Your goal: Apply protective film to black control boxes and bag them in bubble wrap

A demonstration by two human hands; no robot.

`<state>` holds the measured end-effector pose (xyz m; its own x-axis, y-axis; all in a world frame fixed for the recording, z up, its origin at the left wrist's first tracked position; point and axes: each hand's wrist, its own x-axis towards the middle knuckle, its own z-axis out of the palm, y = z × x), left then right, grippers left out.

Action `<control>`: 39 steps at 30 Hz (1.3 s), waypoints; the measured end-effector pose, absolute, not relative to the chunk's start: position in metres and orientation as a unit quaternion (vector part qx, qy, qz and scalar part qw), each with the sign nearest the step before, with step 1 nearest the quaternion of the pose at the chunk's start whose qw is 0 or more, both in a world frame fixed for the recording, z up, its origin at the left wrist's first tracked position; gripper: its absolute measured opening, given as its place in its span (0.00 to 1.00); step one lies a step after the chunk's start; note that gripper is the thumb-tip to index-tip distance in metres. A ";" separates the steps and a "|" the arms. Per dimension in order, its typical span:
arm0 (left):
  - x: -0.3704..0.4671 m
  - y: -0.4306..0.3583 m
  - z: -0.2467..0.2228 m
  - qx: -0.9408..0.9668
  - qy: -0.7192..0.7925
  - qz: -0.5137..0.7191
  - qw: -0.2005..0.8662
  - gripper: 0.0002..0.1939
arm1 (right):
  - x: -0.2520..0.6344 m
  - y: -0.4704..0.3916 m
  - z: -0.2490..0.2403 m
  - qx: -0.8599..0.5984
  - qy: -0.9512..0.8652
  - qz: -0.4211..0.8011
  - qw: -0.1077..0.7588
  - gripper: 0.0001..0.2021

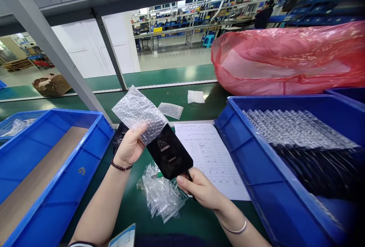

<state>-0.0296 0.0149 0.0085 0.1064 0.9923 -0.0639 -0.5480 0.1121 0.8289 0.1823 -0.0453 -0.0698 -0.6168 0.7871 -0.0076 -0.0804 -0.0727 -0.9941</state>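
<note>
A flat black pouch (170, 153) printed "RHINO" hangs tilted above the bench, its upper end inside a bubble-wrap bag (139, 112). My left hand (132, 144) is closed on the bubble-wrap bag, thumb on the near face. At the pouch's lower corner, my right hand (199, 186) pinches it where a black cord comes out. Below lies a heap of clear plastic bags (164, 197), with a green-handled tool (157, 175) partly covered on top. Behind my left wrist another black printed item (119, 134) shows in part.
An open blue bin (242, 155) on the right holds rows of bubble-wrapped black items (302, 129). On the left stands a blue bin (97, 136) with a brown bottom. A written sheet (211, 155), bubble-wrap pieces (171, 110) and a red plastic bag (285, 60) lie around.
</note>
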 end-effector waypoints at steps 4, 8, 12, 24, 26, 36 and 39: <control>-0.029 0.004 0.006 0.354 0.306 0.550 0.692 0.14 | 0.184 -0.044 -0.072 -0.322 -0.613 0.642 0.329 0.27; -0.031 0.005 0.000 0.344 0.239 0.594 0.687 0.31 | 0.182 -0.046 -0.072 -0.248 -0.601 0.688 0.322 0.25; -0.024 0.005 -0.001 0.333 0.215 0.587 0.706 0.44 | 0.174 -0.049 -0.073 -0.257 -0.582 0.707 0.310 0.25; -0.001 -0.038 -0.029 0.359 0.243 0.579 0.691 0.36 | 0.163 -0.051 -0.075 -0.252 -0.570 0.712 0.323 0.27; -0.002 -0.034 -0.030 0.370 0.219 0.583 0.690 0.40 | 0.166 -0.051 -0.075 -0.248 -0.575 0.702 0.340 0.27; 0.039 -0.026 -0.027 0.359 0.235 0.529 0.732 0.28 | 0.175 -0.065 -0.086 -0.295 -0.422 0.755 0.405 0.25; 0.047 -0.038 -0.039 0.335 0.254 0.522 0.742 0.23 | 0.174 -0.069 -0.081 -0.310 -0.392 0.748 0.436 0.22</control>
